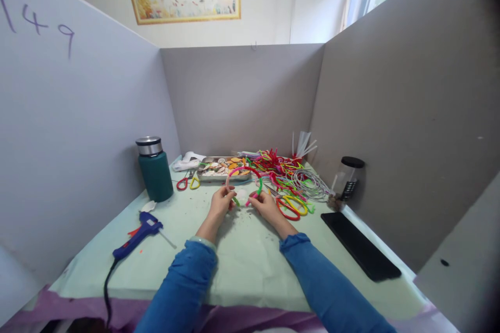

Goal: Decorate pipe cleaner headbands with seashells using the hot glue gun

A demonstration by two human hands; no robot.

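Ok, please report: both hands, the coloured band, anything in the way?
Left hand and right hand: both holding coloured band near its ends. Band curved, ends apart. Scissors close beside right hand.

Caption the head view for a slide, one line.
Both hands, left and right, hold a multicoloured hoop over a pale green table, glue gun at left.

Blue long sleeves (187, 276) are worn on both arms, the cuffs (296, 241) gathered; a pale green bangle (203, 241) is worn at the left wrist.
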